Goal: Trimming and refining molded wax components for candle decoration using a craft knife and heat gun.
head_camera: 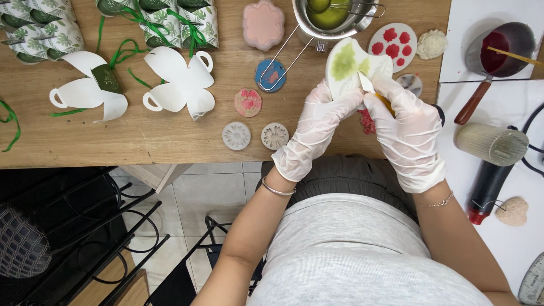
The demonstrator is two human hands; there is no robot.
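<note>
The left hand (317,127) is gripping a white mould with green wax (348,68); at its three o'clock, the right hand (405,130) is pinching a small blade (366,83) against it.

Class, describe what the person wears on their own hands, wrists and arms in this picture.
Both the left hand and the right hand wear thin, wrinkled, translucent white disposable gloves. A plain silver bangle circles the left wrist; a fine chain bracelet circles the right. The forearms are unsleeved.

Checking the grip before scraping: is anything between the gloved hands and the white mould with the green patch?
Nothing visible: the left hand grips the white mould directly, and the right hand puts a small blade against it.
</note>
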